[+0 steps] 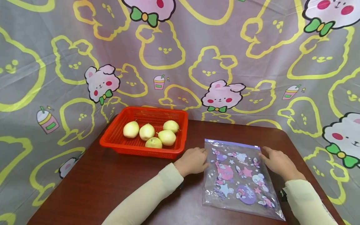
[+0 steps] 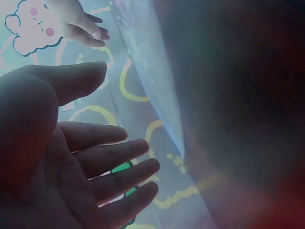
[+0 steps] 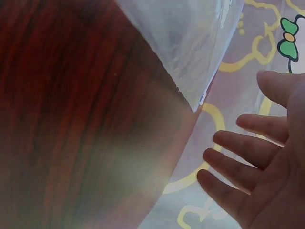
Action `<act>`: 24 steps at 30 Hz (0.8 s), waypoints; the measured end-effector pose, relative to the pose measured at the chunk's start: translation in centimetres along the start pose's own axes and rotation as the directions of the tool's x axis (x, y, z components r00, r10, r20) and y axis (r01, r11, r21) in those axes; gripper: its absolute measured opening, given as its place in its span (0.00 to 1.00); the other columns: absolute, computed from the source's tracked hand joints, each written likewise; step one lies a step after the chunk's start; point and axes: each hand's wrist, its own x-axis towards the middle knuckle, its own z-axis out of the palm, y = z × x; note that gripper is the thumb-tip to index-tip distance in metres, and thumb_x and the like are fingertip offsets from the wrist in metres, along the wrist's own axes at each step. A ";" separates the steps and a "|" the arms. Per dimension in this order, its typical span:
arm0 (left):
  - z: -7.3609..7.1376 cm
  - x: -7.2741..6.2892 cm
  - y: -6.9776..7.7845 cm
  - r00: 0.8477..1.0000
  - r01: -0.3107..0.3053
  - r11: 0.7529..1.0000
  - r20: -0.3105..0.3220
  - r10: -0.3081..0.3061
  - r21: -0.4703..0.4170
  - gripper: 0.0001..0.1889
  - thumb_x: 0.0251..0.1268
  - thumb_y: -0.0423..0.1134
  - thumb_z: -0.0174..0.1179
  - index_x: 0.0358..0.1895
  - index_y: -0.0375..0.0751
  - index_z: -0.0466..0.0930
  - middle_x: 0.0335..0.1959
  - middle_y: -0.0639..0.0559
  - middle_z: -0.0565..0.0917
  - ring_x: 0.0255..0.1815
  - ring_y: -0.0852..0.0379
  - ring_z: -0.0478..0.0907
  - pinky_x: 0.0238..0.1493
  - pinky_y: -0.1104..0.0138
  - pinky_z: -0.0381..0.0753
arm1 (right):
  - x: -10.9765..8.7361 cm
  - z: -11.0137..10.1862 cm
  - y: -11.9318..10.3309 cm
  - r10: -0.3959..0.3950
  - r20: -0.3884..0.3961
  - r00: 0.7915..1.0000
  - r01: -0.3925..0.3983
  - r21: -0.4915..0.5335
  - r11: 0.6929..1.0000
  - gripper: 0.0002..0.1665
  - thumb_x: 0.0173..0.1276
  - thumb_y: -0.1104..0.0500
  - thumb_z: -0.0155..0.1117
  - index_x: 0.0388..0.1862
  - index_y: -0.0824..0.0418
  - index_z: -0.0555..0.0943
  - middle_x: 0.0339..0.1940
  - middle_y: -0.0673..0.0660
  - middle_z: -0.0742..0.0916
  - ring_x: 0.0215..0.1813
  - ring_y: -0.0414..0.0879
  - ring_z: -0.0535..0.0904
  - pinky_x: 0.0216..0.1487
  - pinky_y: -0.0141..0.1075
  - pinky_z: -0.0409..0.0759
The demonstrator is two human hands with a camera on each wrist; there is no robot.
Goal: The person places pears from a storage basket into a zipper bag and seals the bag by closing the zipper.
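Observation:
A clear zip bag point(image 1: 233, 175) printed with pink, purple and blue cartoon figures and stars lies flat on the table, its purple zip strip point(image 1: 230, 143) along the far edge. By the bag's left edge, near the top, is my left hand point(image 1: 194, 161), fingers extended and thumb apart in the left wrist view. My right hand point(image 1: 278, 161) is beside the upper right corner, close to the zip slider point(image 1: 256, 146). In the right wrist view its fingers point(image 3: 245, 148) are spread, with nothing between them.
Left of the bag, a red plastic basket point(image 1: 143, 152) holds several pale yellow pears point(image 1: 147, 132). The dark reddish wooden table point(image 1: 121, 181) meets a cartoon-patterned curtain point(image 1: 180, 75) at its back and sides.

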 end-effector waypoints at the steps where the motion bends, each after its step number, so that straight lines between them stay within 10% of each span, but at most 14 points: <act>1: 0.2 0.0 0.0 1.000 0.006 1.000 0.007 -0.006 0.001 0.24 0.65 0.55 0.60 0.53 0.40 0.81 0.48 0.48 0.84 0.43 0.53 0.80 0.44 0.61 0.80 | -0.1 0.0 0.0 0.006 0.009 1.000 -0.006 0.000 1.000 0.46 0.72 0.39 0.54 0.67 0.77 0.63 0.59 0.80 0.73 0.56 0.77 0.70 0.52 0.69 0.67; 15: 2.1 0.8 0.4 0.986 0.084 0.996 0.147 -0.079 -0.026 0.22 0.64 0.60 0.59 0.43 0.44 0.84 0.35 0.52 0.83 0.34 0.53 0.77 0.34 0.60 0.78 | -0.6 0.8 0.1 0.019 0.068 0.998 -0.021 0.033 0.999 0.48 0.71 0.38 0.56 0.67 0.80 0.62 0.57 0.80 0.75 0.56 0.75 0.72 0.52 0.68 0.69; 24: 2.2 0.9 0.7 0.967 0.166 0.986 0.195 -0.164 0.007 0.29 0.65 0.66 0.54 0.49 0.44 0.86 0.49 0.47 0.82 0.48 0.49 0.75 0.50 0.55 0.75 | -0.6 1.2 0.1 0.033 0.101 0.994 -0.035 0.013 0.999 0.50 0.70 0.35 0.54 0.58 0.85 0.68 0.56 0.83 0.73 0.58 0.77 0.68 0.54 0.68 0.67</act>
